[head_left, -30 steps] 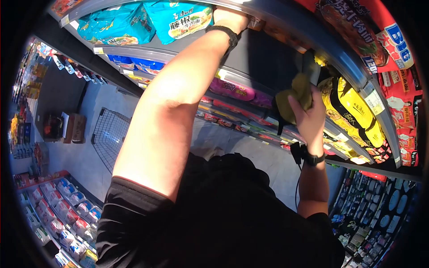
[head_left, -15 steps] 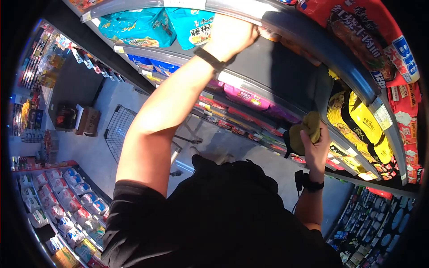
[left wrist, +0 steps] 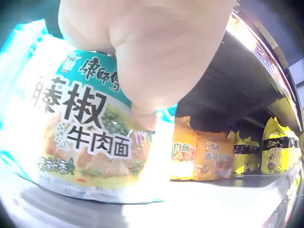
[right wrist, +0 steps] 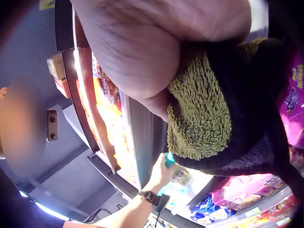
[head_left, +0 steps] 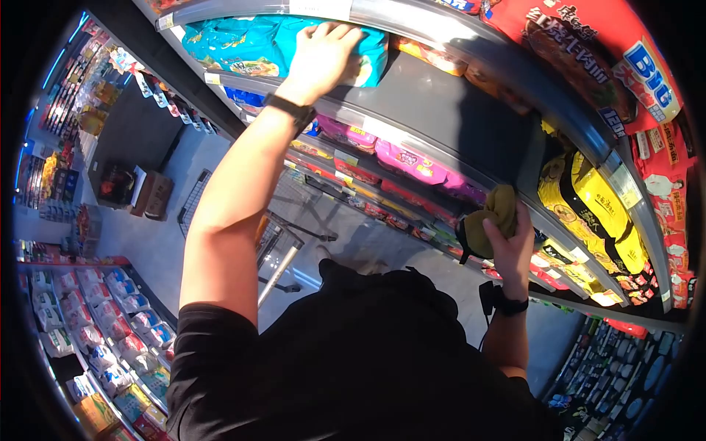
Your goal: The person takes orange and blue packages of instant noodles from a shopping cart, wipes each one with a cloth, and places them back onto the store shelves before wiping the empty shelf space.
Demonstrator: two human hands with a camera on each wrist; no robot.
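Note:
My left hand (head_left: 321,59) lies over the right-hand one of the teal instant noodle packs on the upper shelf. In the left wrist view, its thumb (left wrist: 145,116) lies on the front of that noodle pack (left wrist: 90,126), which stands upright; its fingers bend over the pack's top in the head view. Lower and to the right, my right hand (head_left: 515,250) grips a bunched olive-green cloth (head_left: 502,209) in front of the shelf edge. The right wrist view shows the cloth's fuzzy pile (right wrist: 202,114) and black parts beside it.
Orange noodle packs (left wrist: 209,154) and yellow packs (head_left: 599,213) stand farther right. Pink packs (head_left: 408,160) fill a lower shelf. A large red pack (head_left: 588,51) sits above. A wire shopping cart (head_left: 276,246) stands on the floor at left, near a cardboard box (head_left: 153,195).
My left hand has moved left along the shelf onto the teal noodle pack. My right hand, still holding the cloth, has come down from the shelf. The head view has shifted.

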